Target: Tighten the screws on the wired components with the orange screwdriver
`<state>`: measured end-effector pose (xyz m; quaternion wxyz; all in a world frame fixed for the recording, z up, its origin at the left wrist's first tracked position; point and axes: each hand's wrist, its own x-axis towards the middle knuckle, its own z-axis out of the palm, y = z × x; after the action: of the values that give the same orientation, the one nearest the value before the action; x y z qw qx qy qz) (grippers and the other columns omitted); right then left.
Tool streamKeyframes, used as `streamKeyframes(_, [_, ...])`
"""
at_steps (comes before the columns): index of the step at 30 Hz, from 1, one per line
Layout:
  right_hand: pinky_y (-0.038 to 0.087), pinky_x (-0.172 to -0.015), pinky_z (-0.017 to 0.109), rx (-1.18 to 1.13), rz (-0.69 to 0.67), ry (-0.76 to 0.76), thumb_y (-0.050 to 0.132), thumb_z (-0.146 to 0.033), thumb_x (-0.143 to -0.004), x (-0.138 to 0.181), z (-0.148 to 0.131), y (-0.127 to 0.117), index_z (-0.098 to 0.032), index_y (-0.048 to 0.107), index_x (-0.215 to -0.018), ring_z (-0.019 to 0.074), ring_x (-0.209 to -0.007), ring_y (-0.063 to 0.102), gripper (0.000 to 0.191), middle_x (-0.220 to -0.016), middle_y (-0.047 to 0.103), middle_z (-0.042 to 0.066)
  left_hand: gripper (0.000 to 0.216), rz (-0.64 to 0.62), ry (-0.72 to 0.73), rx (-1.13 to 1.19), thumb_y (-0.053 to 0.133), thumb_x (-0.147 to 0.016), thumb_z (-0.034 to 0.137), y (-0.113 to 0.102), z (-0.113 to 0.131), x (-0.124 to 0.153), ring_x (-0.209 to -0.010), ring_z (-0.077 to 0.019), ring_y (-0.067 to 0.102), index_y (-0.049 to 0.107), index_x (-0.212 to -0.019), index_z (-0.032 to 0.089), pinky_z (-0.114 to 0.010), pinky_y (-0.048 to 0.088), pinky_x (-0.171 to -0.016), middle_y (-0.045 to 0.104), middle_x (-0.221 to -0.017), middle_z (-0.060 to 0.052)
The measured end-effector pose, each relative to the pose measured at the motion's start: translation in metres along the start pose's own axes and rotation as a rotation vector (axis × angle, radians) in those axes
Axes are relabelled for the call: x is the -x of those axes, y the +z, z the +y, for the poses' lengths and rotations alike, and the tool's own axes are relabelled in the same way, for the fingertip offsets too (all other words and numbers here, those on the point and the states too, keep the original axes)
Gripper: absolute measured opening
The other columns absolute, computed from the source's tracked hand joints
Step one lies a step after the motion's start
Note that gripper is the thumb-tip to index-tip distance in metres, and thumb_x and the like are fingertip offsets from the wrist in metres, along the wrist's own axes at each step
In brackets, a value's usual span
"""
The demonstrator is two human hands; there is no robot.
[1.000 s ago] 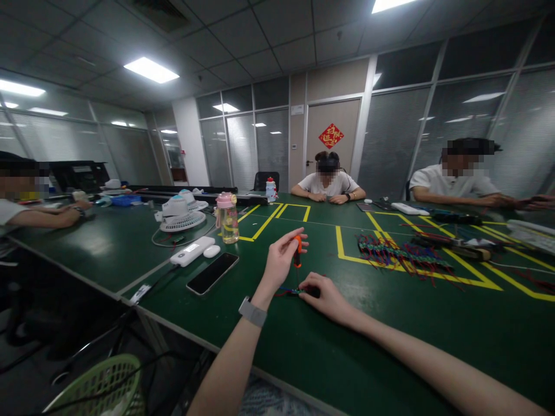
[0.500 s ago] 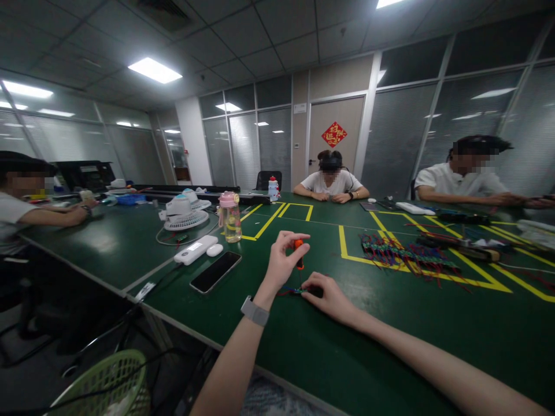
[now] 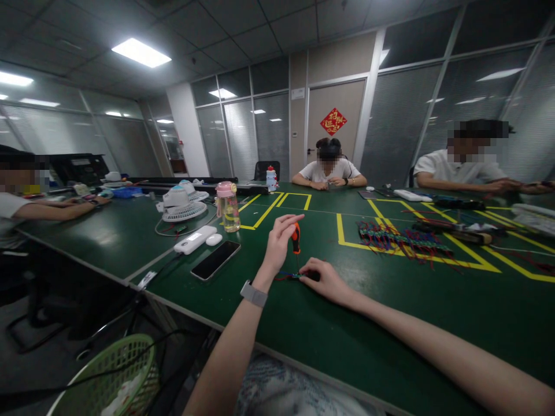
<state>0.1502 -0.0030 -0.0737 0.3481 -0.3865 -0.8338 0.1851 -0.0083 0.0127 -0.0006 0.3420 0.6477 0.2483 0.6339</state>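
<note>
My left hand (image 3: 277, 241) is at the orange and black handle of a screwdriver (image 3: 296, 242), its fingers stretched along the top and the thumb mostly hidden. The screwdriver stands nearly upright, its thin shaft pointing down at a small green circuit board (image 3: 295, 276). That board lies on the green table (image 3: 277, 315), with thin red and blue wires trailing to its left. Pinched at the board's right end are the thumb and fingers of my right hand (image 3: 324, 280), which rests on the table. Whether the tip sits in a screw is too small to tell.
Several wired circuit boards (image 3: 401, 240) lie in a row to the right, by yellow tape. A phone (image 3: 215, 260), a white power strip (image 3: 195, 239), a pink-lidded bottle (image 3: 228, 207) and white fans (image 3: 182, 209) are left. A green basket (image 3: 143, 352) stands below the edge. Co-workers sit around.
My left fingers have straightened and shifted on the handle, so more of the screwdriver shows. My right hand keeps its pinch on the board. The view has tilted slightly downward.
</note>
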Motion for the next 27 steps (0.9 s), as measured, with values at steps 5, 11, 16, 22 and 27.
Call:
streamKeyframes(5, [0.047,-0.068,0.028,-0.011,0.001,-0.002,0.062,-0.019,-0.076,-0.0006,0.0018,0.001,-0.016,0.068,-0.085,0.0143,-0.073,0.056,0.011,-0.081,0.06,0.004,0.036,-0.06,-0.068,0.108,0.057,-0.082,0.033,0.0018,0.0,0.0001,-0.089,-0.0167,0.061,0.061,-0.116,0.02,-0.031,0.051,-0.078,0.063,-0.105,-0.008])
streamKeyframes(11, [0.047,-0.068,0.028,-0.027,-0.005,0.006,0.062,-0.019,-0.077,-0.0008,0.0029,0.0012,-0.017,0.069,-0.085,0.0143,-0.073,0.056,0.012,-0.081,0.06,0.004,0.028,-0.014,-0.006,-0.045,0.054,-0.084,0.035,0.0003,0.0023,0.0011,-0.103,-0.0171,0.055,0.067,-0.106,0.023,-0.025,0.049,-0.08,0.05,-0.123,-0.007])
streamKeyframes(16, [0.047,-0.068,0.028,-0.018,-0.004,0.012,0.061,-0.019,-0.076,-0.0006,0.0018,0.0009,-0.017,0.069,-0.086,0.0143,-0.073,0.056,0.012,-0.081,0.06,0.004,0.037,-0.083,-0.064,0.097,0.055,-0.084,0.034,0.0024,-0.0019,0.0012,-0.09,-0.0161,0.061,0.058,-0.119,0.021,-0.029,0.051,-0.077,0.061,-0.108,-0.008])
streamKeyframes(22, [0.047,-0.069,0.028,-0.017,0.002,0.006,0.062,-0.02,-0.076,-0.0007,0.0032,0.0015,-0.017,0.069,-0.085,0.015,-0.074,0.057,0.012,-0.081,0.061,0.004,0.025,0.067,0.017,-0.151,0.061,-0.08,0.033,-0.0035,-0.0002,-0.0013,-0.103,-0.0176,0.055,0.069,-0.101,0.024,-0.024,0.047,-0.081,0.054,-0.116,-0.007])
streamKeyframes(27, [0.046,-0.068,0.028,-0.023,0.007,-0.001,0.062,-0.02,-0.076,-0.0003,0.0036,0.0015,-0.017,0.069,-0.085,0.0148,-0.074,0.056,0.012,-0.081,0.06,0.004,0.033,-0.037,-0.094,0.123,0.052,-0.085,0.034,-0.0025,0.0008,-0.0012,-0.092,-0.0182,0.062,0.063,-0.114,0.021,-0.032,0.051,-0.079,0.062,-0.112,-0.008])
